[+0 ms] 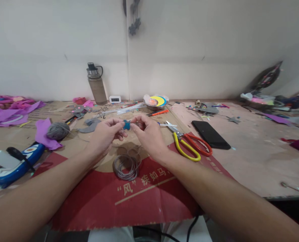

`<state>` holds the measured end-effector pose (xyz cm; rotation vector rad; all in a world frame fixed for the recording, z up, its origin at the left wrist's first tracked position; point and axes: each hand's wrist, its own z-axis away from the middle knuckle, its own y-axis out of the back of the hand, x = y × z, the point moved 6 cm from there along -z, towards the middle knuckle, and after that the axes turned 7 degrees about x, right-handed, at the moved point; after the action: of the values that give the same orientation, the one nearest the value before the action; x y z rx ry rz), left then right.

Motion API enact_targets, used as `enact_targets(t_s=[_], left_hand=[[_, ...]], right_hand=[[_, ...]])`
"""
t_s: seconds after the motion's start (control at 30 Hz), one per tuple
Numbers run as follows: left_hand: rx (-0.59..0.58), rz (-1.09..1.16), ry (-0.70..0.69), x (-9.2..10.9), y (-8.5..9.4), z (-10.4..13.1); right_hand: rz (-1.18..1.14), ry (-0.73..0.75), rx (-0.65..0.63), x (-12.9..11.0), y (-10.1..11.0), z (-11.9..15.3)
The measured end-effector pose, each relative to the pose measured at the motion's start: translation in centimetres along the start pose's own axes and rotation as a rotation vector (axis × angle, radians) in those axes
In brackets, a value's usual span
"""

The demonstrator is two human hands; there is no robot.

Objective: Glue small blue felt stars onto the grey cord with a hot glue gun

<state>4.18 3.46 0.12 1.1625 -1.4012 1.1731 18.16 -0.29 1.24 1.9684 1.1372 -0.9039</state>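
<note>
With fingers of left hand [111,130] and right hand [148,134] pinched narrow, holding a small blue felt-like piece [126,124] at twelve o'clock from the coiled grey cord [129,176]. Best to keep both grips light, close to the edges, steadying without stretching. Posed with bare forearms [50,191] slanting in from eight and four o'clock.

Includes two hands [105,132] [149,132], one blue piece [126,125], one scissors pair [181,135] at four o'clock, one phone [211,135] at three.
</note>
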Motion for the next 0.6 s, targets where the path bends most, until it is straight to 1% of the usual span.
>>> enact_targets(t_s=[0.2,0.37,0.47,0.6], left_hand=[[-0.011,0.009,-0.014,-0.13,0.0,0.03],[-0.025,0.091,0.0,-0.21,-0.17,-0.01],[-0.041,0.103,0.014,-0.35,-0.27,-0.08],[-0.033,0.111,0.027,-0.37,-0.25,-0.09]], right_hand=[[0.035,-0.024,0.003,0.08,0.06,-0.16],[0.046,-0.017,0.004,0.1,0.06,-0.14],[0.059,-0.019,0.004,0.14,0.04,-0.13],[0.065,-0.022,0.005,0.03,0.03,-0.08]])
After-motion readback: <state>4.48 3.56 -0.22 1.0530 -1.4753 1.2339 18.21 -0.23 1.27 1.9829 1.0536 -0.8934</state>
